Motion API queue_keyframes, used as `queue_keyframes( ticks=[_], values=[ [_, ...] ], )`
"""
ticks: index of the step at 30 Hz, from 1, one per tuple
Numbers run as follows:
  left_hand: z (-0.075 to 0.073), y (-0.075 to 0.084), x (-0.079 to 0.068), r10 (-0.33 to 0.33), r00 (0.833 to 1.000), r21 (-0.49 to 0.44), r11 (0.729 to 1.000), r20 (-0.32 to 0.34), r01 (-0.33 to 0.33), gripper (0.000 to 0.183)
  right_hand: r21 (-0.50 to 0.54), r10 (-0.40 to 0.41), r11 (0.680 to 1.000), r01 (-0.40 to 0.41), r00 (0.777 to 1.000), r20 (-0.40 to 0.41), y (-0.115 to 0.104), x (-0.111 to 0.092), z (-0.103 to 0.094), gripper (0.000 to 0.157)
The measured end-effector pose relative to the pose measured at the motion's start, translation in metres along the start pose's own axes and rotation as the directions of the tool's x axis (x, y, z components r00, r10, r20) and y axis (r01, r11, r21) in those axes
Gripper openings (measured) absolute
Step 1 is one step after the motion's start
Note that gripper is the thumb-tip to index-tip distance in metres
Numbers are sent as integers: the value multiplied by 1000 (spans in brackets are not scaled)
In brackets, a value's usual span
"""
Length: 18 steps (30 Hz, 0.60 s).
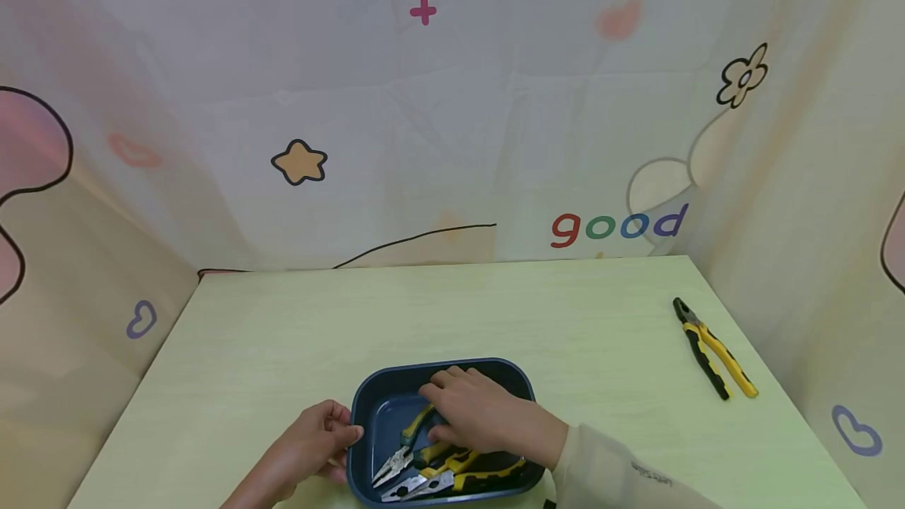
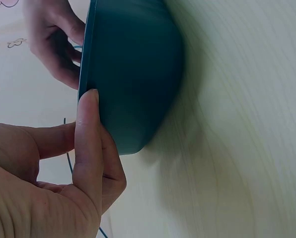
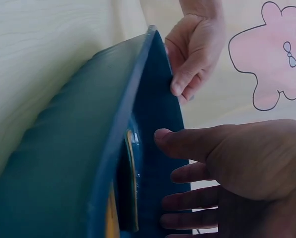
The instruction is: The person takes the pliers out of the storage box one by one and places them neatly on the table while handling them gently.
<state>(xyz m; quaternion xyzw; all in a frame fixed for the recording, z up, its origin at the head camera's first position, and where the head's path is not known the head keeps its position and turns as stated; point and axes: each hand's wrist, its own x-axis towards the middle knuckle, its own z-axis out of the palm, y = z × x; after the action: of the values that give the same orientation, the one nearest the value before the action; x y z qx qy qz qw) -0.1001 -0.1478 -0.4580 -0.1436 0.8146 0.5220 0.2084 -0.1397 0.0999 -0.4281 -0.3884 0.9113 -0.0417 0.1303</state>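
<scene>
A dark blue plastic bin [image 1: 358, 458] stands at the table's near edge with several pliers inside. One pair of long-nose pliers [image 1: 393, 465] has dark green and yellow handles; pliers with yellow and black handles [image 1: 489, 479] lie nearer the front wall. My left hand [image 1: 305, 446] pinches the bin's left rim between thumb and fingers, seen close up in the left wrist view. Over the bin's inside reaches my right hand [image 1: 477, 412], hiding part of the pliers. In the right wrist view its fingers [image 3: 190, 202] are extended, with nothing held between them.
Combination pliers [image 1: 707, 352] with yellow and black handles lie on the right side of the pale table [image 1: 283, 328]. Printed curtains [image 1: 452, 140] hang along the back and both sides.
</scene>
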Motion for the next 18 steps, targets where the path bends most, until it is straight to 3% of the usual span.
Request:
queue_keyframes(
  ticks=[18],
  values=[
    [-2,-2,2,3,1000,-14,1000,13,-3,15,-54,10,999,-7,999,54,-1,13,23,47]
  ],
)
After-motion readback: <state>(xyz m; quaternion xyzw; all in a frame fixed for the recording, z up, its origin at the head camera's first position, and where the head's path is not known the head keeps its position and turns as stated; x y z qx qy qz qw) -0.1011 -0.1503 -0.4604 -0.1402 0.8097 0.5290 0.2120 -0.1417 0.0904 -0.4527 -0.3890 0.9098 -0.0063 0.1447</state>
